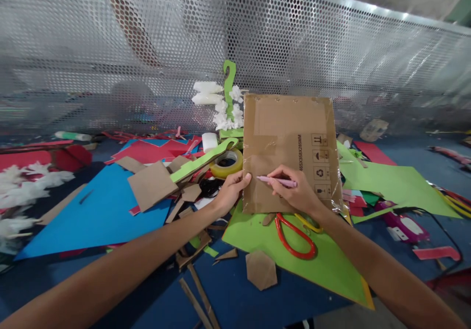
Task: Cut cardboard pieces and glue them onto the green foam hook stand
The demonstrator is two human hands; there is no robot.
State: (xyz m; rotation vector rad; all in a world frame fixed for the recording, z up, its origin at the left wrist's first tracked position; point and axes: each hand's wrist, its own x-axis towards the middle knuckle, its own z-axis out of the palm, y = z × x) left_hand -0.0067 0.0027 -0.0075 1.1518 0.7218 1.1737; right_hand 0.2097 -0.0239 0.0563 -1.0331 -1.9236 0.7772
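Observation:
A brown cardboard sheet with printed handling symbols lies in front of me. My left hand grips its left edge, thumb on top and fingers partly hidden. In my right hand is a pink pen, its tip pointing left at the cardboard near the thumb of my left hand; I cannot tell whether it touches. Below the cardboard, red-handled scissors rest on green paper, their blades hidden. A roll of yellow tape sits just left of the cardboard. A cardboard hexagon lies nearer to me.
A perforated metal panel stands along the back. Blue paper and cardboard pieces lie at left, with white fluffy flowers beyond. At right are more green paper and a purple glue gun with a cord.

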